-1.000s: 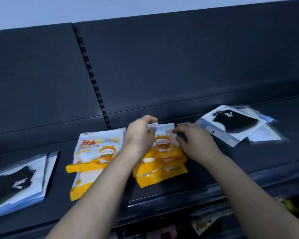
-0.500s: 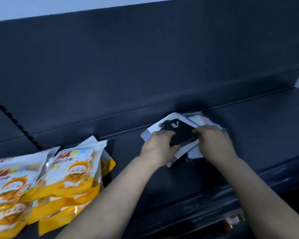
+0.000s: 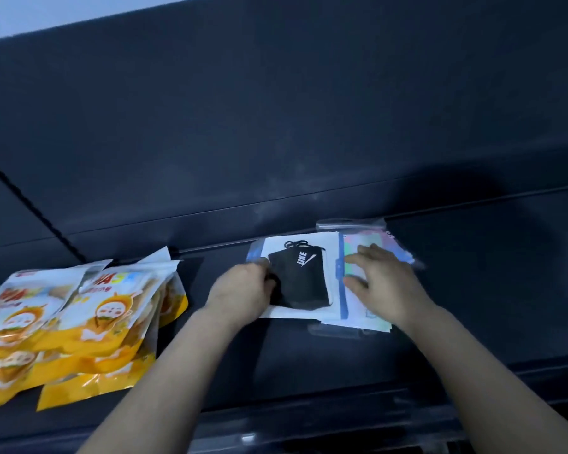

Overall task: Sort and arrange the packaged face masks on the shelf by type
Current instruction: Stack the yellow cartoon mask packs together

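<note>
Your left hand (image 3: 243, 290) grips the black mask packet (image 3: 300, 278) at its nine o'clock edge; your right hand (image 3: 386, 283) lies open, flat on the pastel packet (image 3: 371, 244) at three o'clock.

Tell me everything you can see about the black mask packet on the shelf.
The black mask packet is a clear sleeve over a white card, holding a folded black cloth mask with white lettering and ear loops at the top. It lies flat on the dark shelf, overlapping a pastel packet. The left hand touches its left edge.
</note>
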The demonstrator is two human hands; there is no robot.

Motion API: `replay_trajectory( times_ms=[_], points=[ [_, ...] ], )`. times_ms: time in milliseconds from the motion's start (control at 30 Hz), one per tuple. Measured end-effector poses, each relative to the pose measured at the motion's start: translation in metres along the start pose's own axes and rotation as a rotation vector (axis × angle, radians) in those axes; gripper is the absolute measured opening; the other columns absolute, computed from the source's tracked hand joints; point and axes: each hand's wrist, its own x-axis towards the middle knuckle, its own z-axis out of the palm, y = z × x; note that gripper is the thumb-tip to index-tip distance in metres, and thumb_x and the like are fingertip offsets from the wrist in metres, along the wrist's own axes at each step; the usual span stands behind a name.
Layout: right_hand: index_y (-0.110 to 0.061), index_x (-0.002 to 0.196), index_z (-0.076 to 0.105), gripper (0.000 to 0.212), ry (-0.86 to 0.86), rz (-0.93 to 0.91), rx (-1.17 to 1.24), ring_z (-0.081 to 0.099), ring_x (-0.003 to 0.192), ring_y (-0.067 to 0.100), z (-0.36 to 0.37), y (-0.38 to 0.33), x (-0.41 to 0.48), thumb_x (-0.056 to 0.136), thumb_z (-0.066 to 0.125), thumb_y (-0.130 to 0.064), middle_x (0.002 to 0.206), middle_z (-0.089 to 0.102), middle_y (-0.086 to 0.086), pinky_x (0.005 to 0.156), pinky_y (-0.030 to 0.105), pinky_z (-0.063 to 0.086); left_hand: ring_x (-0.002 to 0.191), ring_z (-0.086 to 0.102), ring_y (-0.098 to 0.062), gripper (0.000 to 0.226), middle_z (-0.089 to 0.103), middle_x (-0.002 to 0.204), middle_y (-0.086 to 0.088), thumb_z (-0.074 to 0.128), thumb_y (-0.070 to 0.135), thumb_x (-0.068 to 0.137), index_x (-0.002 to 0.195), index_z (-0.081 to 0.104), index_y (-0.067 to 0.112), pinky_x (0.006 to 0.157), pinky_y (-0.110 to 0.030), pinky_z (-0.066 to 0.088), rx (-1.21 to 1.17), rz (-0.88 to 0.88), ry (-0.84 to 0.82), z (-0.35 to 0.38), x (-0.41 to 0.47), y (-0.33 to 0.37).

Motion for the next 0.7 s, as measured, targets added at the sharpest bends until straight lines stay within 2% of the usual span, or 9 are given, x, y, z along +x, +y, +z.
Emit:
replay_trajectory(
  times_ms=[67, 100, 167, 267, 367, 467, 533, 600, 700],
  points=[
    [-0.027, 0.139, 0.042, 0.055, -0.013, 0.048, -0.043, 0.019, 0.143, 0.026, 0.006, -0.002, -0.006, 0.090, 0.052, -0.049, 0.153, 0.028, 0.006, 0.108, 0.043, 0.029, 0.132, 0.043, -0.026, 0.048, 0.048, 0.143, -0.003, 0.050, 0.044, 0.094, 0.139, 0.041, 0.029, 0.100, -0.038, 0.039, -0.040, 0.016, -0.094, 0.011, -0.002, 0.003],
    [-0.026, 0.142, 0.036, 0.064, -0.011, 0.098, -0.048, 0.015, 0.144, 0.029, 0.007, 0.000, -0.007, 0.087, 0.053, -0.054, 0.156, 0.021, 0.009, 0.109, 0.044, 0.027, 0.142, 0.030, -0.024, 0.056, 0.036, 0.153, 0.001, 0.051, 0.045, 0.094, 0.145, 0.032, 0.034, 0.110, -0.046, 0.030, -0.002, 0.032, -0.147, 0.015, -0.003, 0.001],
    [-0.020, 0.146, 0.026, 0.080, -0.005, 0.181, -0.040, 0.020, 0.140, 0.033, 0.004, 0.008, -0.010, 0.083, 0.056, -0.058, 0.154, 0.020, 0.012, 0.106, 0.045, 0.029, 0.149, 0.012, -0.023, 0.059, 0.020, 0.160, 0.005, 0.049, 0.033, 0.094, 0.148, 0.025, 0.043, 0.116, -0.056, 0.016, 0.114, -0.002, -0.151, 0.013, 0.001, -0.009],
    [-0.014, 0.146, 0.021, 0.092, -0.036, 0.258, 0.031, 0.035, 0.127, 0.034, -0.004, 0.021, -0.005, 0.077, 0.068, -0.053, 0.144, 0.035, 0.011, 0.098, 0.042, 0.037, 0.142, 0.023, -0.031, 0.056, 0.030, 0.152, 0.000, 0.041, 0.016, 0.094, 0.145, 0.035, 0.040, 0.112, -0.051, 0.029, 0.233, -0.185, -0.045, 0.007, 0.007, -0.024],
    [-0.022, 0.145, 0.020, 0.100, -0.068, 0.332, 0.258, 0.047, 0.118, 0.035, -0.012, 0.021, -0.001, 0.067, 0.080, -0.039, 0.133, 0.040, 0.012, 0.093, 0.041, 0.045, 0.135, 0.032, -0.036, 0.055, 0.034, 0.150, -0.008, 0.045, 0.046, 0.096, 0.146, 0.033, 0.028, 0.108, -0.045, 0.034, -0.010, -0.260, -0.009, 0.010, 0.003, -0.012],
    [-0.027, 0.145, 0.016, 0.092, 0.030, 0.315, 0.352, 0.054, 0.110, 0.035, -0.017, 0.015, -0.003, 0.075, 0.076, -0.026, 0.127, 0.049, 0.012, 0.084, 0.039, 0.048, 0.148, 0.007, -0.035, 0.079, 0.007, 0.163, -0.002, 0.047, 0.070, 0.085, 0.151, 0.016, 0.039, 0.114, -0.053, 0.022, -0.062, -0.175, -0.090, 0.018, -0.004, 0.001],
    [-0.026, 0.147, 0.013, 0.081, 0.161, 0.312, 0.356, 0.056, 0.111, 0.037, -0.021, 0.017, -0.003, 0.085, 0.065, -0.022, 0.128, 0.055, 0.012, 0.082, 0.039, 0.046, 0.150, -0.006, -0.030, 0.074, 0.000, 0.163, 0.004, 0.052, 0.062, 0.087, 0.149, 0.014, 0.049, 0.117, -0.059, 0.011, -0.035, -0.056, -0.169, 0.020, -0.005, -0.004],
    [-0.023, 0.149, 0.012, 0.075, 0.298, 0.356, 0.368, 0.055, 0.113, 0.039, -0.030, 0.022, -0.004, 0.090, 0.057, -0.021, 0.132, 0.054, 0.014, 0.086, 0.041, 0.044, 0.150, -0.007, -0.028, 0.067, 0.003, 0.163, 0.005, 0.056, 0.042, 0.091, 0.147, 0.020, 0.052, 0.117, -0.059, 0.007, 0.017, -0.015, -0.188, 0.016, -0.003, -0.015],
    [-0.025, 0.148, 0.022, 0.071, 0.342, 0.389, 0.599, 0.054, 0.117, 0.035, -0.041, 0.024, -0.003, 0.084, 0.054, -0.030, 0.135, 0.055, 0.009, 0.096, 0.041, 0.044, 0.148, 0.004, -0.036, 0.060, 0.008, 0.162, -0.007, 0.050, 0.023, 0.094, 0.148, 0.027, 0.039, 0.119, -0.051, 0.017, 0.129, -0.146, -0.063, 0.010, -0.002, -0.024]
  ],
)
